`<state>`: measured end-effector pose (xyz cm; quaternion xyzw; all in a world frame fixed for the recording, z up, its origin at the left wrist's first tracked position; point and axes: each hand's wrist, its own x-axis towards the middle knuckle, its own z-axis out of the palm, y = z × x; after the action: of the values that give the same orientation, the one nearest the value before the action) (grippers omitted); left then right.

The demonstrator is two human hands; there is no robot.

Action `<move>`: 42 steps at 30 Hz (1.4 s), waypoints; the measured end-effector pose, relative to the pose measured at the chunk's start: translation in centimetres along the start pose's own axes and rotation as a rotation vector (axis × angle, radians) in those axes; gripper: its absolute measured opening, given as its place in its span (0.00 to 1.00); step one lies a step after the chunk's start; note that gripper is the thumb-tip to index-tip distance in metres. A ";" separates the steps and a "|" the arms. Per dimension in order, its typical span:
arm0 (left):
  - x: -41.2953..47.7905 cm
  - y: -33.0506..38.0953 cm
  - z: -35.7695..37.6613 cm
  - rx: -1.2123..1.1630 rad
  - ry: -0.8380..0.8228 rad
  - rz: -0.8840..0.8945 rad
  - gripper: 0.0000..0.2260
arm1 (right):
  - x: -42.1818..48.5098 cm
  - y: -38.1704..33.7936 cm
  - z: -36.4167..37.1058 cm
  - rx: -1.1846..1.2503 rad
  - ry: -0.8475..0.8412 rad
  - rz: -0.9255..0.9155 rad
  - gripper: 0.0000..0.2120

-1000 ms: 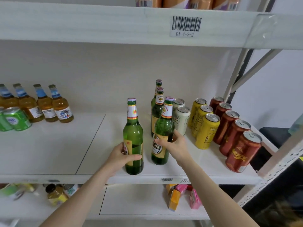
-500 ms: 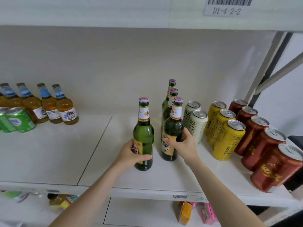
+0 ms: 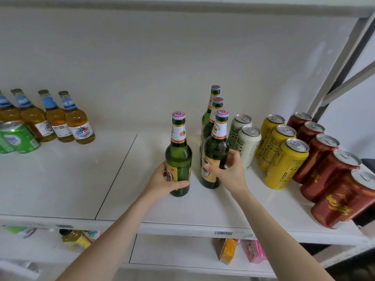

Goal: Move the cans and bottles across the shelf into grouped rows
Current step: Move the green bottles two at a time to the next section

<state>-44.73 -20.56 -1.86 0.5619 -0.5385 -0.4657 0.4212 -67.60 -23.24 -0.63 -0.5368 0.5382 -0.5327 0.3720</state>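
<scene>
The fingers of the left hand curl round the lower body of a lone green bottle, thumb across its front, while the fingers of the right hand wrap the front green bottle of a row just beside it. Both bottles stand upright on the white shelf, near its front edge and a little right of the seam between two panels. At the far left, green cans lean at the edge of view, with amber bottles with blue neck labels lined up behind and to their right, well apart from the hands. Behind the front green bottle, two more green bottles stand one behind the other towards the back wall. To the right come two white cans in a row, then three yellow cans, then a longer row of red cans running to the shelf's right front corner. On the shelf below, a yellow carton and a pink carton show under the right arm.
</scene>
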 end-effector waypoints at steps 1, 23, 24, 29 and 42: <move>-0.1 -0.3 -0.1 -0.003 -0.010 -0.001 0.33 | -0.3 0.2 -0.1 0.006 0.014 0.010 0.36; -6.6 -2.8 2.6 0.113 -0.125 0.048 0.30 | -10.5 -0.3 -2.8 0.015 -0.201 0.052 0.23; -6.8 -2.7 3.0 0.112 -0.132 0.049 0.31 | -10.7 -0.6 -2.8 0.015 -0.225 0.043 0.24; -7.1 -2.1 5.0 0.093 -0.158 0.040 0.33 | -10.8 -1.6 -3.5 -0.005 -0.229 -0.001 0.23; -4.5 -1.0 7.9 0.097 -0.087 0.005 0.29 | -7.2 -1.1 -4.5 -0.070 -0.204 0.004 0.26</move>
<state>-52.18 -15.78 -4.18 0.5597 -0.5797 -0.4617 0.3709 -70.74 -15.25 -0.05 -0.6000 0.5166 -0.4555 0.4070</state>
